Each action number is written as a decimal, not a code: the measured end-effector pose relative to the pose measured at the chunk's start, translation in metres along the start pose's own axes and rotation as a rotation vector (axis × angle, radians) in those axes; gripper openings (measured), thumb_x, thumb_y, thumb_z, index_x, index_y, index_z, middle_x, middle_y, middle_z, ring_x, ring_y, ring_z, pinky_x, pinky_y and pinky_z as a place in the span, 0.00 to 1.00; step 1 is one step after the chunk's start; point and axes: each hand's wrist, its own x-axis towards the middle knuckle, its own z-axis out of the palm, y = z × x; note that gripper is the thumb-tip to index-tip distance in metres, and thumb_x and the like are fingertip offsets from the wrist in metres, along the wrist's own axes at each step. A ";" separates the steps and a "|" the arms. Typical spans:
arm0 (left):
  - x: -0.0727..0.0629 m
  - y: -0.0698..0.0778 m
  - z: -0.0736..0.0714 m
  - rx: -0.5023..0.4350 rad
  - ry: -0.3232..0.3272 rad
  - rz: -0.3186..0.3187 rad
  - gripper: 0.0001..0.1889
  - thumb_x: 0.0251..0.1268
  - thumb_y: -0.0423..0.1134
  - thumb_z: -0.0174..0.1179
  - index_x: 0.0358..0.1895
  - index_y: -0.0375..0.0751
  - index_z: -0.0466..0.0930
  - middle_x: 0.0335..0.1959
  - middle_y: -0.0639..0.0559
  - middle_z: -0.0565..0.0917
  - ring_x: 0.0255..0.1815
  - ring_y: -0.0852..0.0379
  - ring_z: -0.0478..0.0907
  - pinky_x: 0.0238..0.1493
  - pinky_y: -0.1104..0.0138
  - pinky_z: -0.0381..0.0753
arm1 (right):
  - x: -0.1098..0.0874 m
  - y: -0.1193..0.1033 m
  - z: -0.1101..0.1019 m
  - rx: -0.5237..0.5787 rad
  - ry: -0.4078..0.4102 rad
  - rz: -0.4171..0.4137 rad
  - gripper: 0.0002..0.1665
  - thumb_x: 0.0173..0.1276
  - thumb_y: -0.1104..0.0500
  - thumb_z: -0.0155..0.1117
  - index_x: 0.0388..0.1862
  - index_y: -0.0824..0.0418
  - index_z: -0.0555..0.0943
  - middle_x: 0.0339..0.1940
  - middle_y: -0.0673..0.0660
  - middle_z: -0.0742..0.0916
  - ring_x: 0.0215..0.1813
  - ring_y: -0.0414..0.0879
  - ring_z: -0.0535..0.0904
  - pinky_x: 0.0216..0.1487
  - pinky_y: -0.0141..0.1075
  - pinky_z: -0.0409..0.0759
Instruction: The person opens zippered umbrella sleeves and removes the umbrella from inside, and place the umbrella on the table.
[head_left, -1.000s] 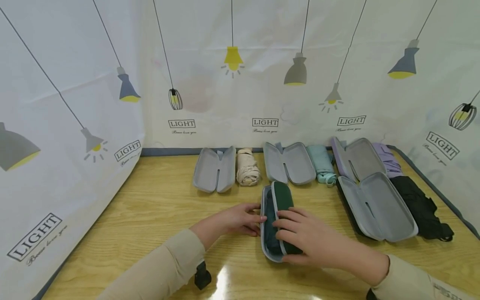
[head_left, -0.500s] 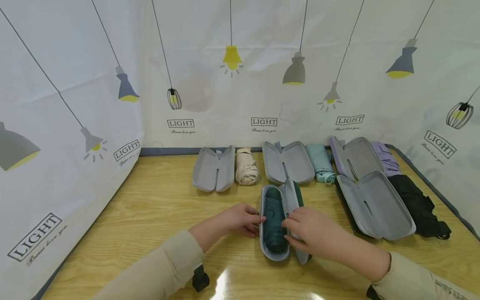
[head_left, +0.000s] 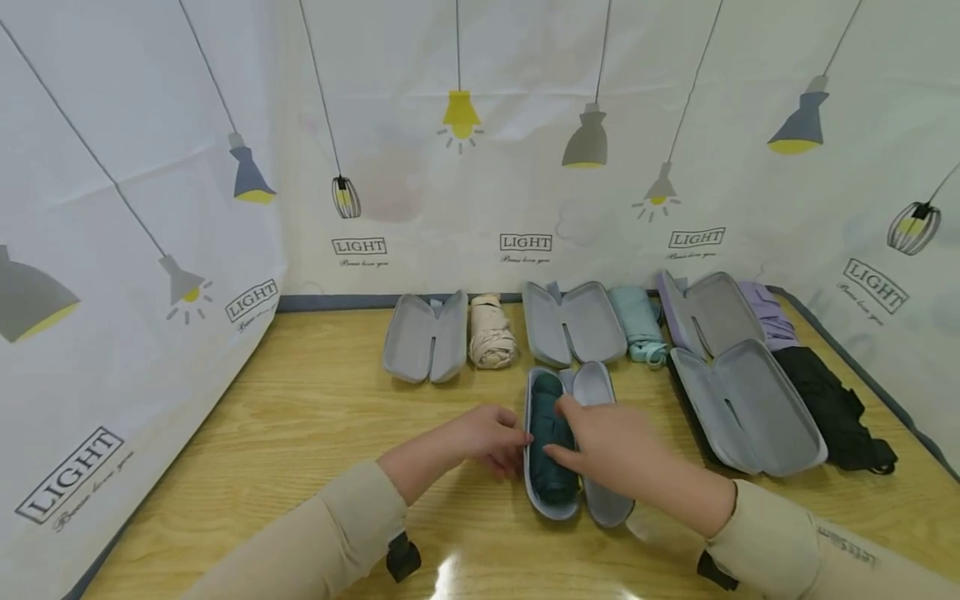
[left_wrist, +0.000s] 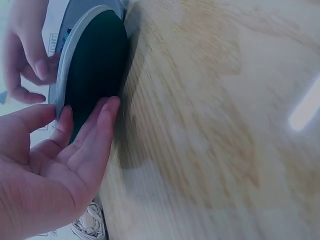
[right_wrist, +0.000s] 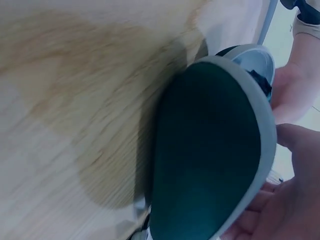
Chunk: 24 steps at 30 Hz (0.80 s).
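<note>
A dark green zip case (head_left: 609,496) with a grey lining lies open on the table. In its left half rests a rolled dark green folded umbrella (head_left: 553,483). My left hand (head_left: 480,437) pinches the case's left rim, thumb over the edge and fingers along the green outer wall (left_wrist: 95,65). Over the case, my right hand (head_left: 618,442) reaches onto the umbrella, its thumb and forefinger spread apart on the cloth. From the right wrist, the lid's green outside (right_wrist: 210,145) hides most of what that hand touches.
Along the back stand open grey-lined cases (head_left: 408,337) beside a beige rolled umbrella (head_left: 492,333) and a light teal one (head_left: 637,325). At right are a purple umbrella (head_left: 768,312), a black-backed case (head_left: 776,408) and a black umbrella (head_left: 832,408). A printed sheet (head_left: 420,50) walls the table.
The lid has swung open to the right, uncovering the umbrella. My right hand has left the lid and moved onto the umbrella. The left hand stays at the case's left rim.
</note>
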 end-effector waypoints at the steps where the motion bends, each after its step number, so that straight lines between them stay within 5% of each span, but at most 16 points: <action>1: 0.000 0.001 0.000 0.006 -0.001 0.003 0.11 0.72 0.37 0.55 0.30 0.35 0.77 0.27 0.37 0.85 0.27 0.47 0.85 0.30 0.59 0.84 | 0.002 -0.002 0.001 0.012 -0.020 0.026 0.26 0.65 0.39 0.66 0.48 0.56 0.73 0.11 0.45 0.71 0.12 0.39 0.66 0.13 0.35 0.62; 11: 0.004 0.008 0.002 0.092 0.012 0.023 0.11 0.74 0.34 0.53 0.31 0.34 0.76 0.26 0.43 0.84 0.30 0.44 0.85 0.33 0.58 0.84 | 0.017 -0.010 0.015 0.107 -0.147 0.180 0.36 0.63 0.39 0.66 0.54 0.63 0.65 0.12 0.51 0.74 0.12 0.45 0.69 0.14 0.36 0.57; 24: 0.001 0.005 0.004 0.058 0.053 0.052 0.12 0.73 0.30 0.52 0.27 0.33 0.73 0.30 0.43 0.84 0.34 0.42 0.85 0.34 0.58 0.84 | 0.015 -0.014 0.016 0.325 -0.165 0.169 0.37 0.63 0.52 0.70 0.61 0.64 0.61 0.20 0.53 0.79 0.18 0.43 0.75 0.21 0.38 0.74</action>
